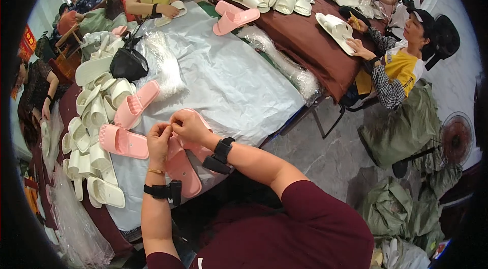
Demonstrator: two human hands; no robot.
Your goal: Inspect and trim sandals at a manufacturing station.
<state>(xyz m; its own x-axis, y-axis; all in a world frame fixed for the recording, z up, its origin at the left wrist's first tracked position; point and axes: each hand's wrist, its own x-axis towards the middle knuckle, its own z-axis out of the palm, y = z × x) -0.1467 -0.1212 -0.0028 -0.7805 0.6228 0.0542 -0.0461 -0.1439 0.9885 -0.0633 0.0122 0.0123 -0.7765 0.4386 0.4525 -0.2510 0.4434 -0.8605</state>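
My left hand [159, 140] and my right hand [190, 127] meet above the near edge of the table, both closed in a pinch with fingertips together. Whatever is between the fingers is too small to make out. Right beneath them lies a pink slipper [184, 171], sole end toward me. A second pink slipper [200, 152] is beside it, partly covered by my right hand and wrist. Left of my hands rest two more pink slippers, one angled away [138, 105] and one pointing left [133, 146].
A heap of cream slippers [84, 134] fills the table's left side, with a black bag [129, 62] behind it. Clear plastic bags [165, 63] lie on the grey sheet [229, 83]. Co-workers handle slippers at the far side and at the brown-covered table [295, 40] to the right.
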